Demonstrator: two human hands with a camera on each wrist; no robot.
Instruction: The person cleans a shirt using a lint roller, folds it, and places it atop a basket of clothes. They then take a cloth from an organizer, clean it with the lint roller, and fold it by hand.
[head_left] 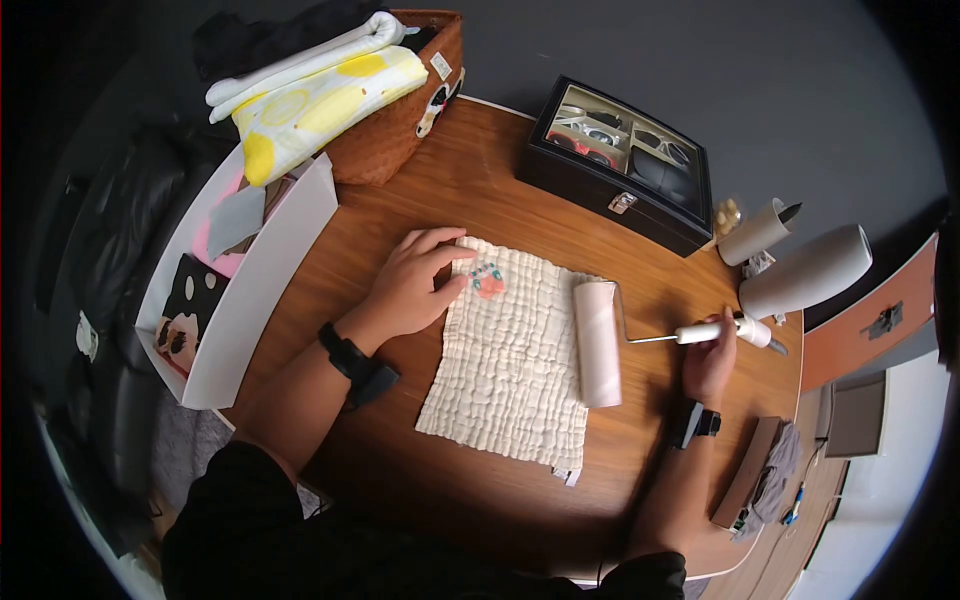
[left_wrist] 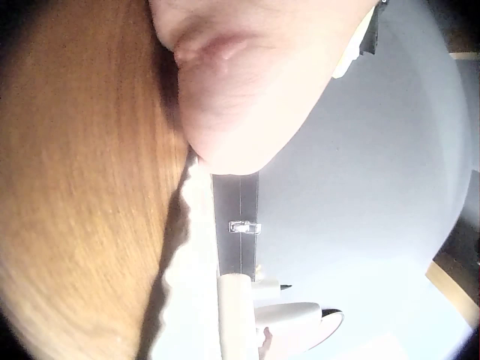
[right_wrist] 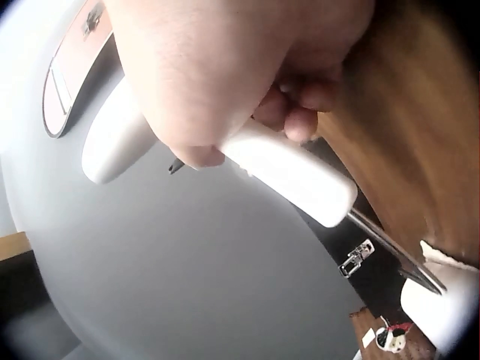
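A cream, crinkled cloth (head_left: pixel 510 370) with a small pink and green printed motif lies flat on the wooden table. At its upper left corner my left hand (head_left: pixel 408 285) rests with relaxed fingers, the fingertips at the cloth's edge. My right hand (head_left: pixel 708 368) grips the white handle of a lint roller (head_left: pixel 598 345). The roller's white sheet-covered cylinder lies along the cloth's right edge, joined to the handle by a bent metal rod. In the right wrist view, fingers and thumb wrap the handle (right_wrist: pixel 296 176). The left wrist view shows the thumb side of my hand beside the cloth (left_wrist: pixel 187 277).
A black glasses case (head_left: pixel 615 205) with a clear lid stands behind the cloth. White cylindrical containers (head_left: pixel 810 272) stand at the back right. To the left are a long white bin (head_left: pixel 285 275) and a brown basket (head_left: pixel 385 145) holding folded towels. A narrow box (head_left: pixel 748 470) sits at the right edge.
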